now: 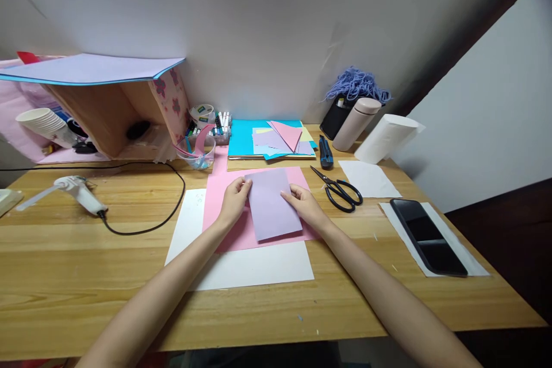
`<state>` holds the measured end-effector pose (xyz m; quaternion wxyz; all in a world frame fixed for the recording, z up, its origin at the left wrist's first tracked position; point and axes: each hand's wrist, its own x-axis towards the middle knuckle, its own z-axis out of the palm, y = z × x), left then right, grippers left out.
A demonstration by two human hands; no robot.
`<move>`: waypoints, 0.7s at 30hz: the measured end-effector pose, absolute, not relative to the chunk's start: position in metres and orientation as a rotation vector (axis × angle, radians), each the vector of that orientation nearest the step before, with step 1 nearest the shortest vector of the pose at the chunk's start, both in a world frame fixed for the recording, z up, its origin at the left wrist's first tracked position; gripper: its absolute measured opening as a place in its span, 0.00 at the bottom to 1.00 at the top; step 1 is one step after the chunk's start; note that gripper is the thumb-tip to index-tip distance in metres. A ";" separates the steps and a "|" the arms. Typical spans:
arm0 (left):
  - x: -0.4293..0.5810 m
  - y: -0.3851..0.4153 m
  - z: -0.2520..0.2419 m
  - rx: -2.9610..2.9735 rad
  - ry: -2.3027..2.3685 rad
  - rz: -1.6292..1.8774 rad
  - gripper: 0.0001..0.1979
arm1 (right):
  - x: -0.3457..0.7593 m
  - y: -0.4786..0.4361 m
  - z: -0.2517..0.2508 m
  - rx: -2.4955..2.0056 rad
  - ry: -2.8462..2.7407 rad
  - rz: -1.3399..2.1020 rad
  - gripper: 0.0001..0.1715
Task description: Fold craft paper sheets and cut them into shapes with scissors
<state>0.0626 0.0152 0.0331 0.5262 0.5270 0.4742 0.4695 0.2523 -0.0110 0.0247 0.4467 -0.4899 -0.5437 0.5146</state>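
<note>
A rectangle of light purple paper point(276, 207) is held up between my two hands, tilted a little. My left hand point(235, 198) pinches its left edge near the top, thumb in front. On the opposite edge, my right hand point(305, 206) grips it with the thumb on the front and the fingers behind. Beneath lies a larger pink sheet point(233, 236), which rests on a white sheet point(254, 270). Black-handled scissors point(338, 190) lie just right of my right hand, blades partly apart. A blue and black utility knife point(326, 153) is behind them.
Coloured paper scraps point(276, 141) lie on a blue stack point(241, 135) at the back. A glue gun point(81, 195) with a looping cord is at left, before a cardboard box point(103, 112). At right are a phone point(426, 237), a bottle point(356, 125) and a paper roll point(383, 139).
</note>
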 end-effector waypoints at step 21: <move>0.052 0.005 0.023 2.316 1.351 0.852 0.12 | 0.254 0.003 0.016 -1.494 -1.412 0.779 0.12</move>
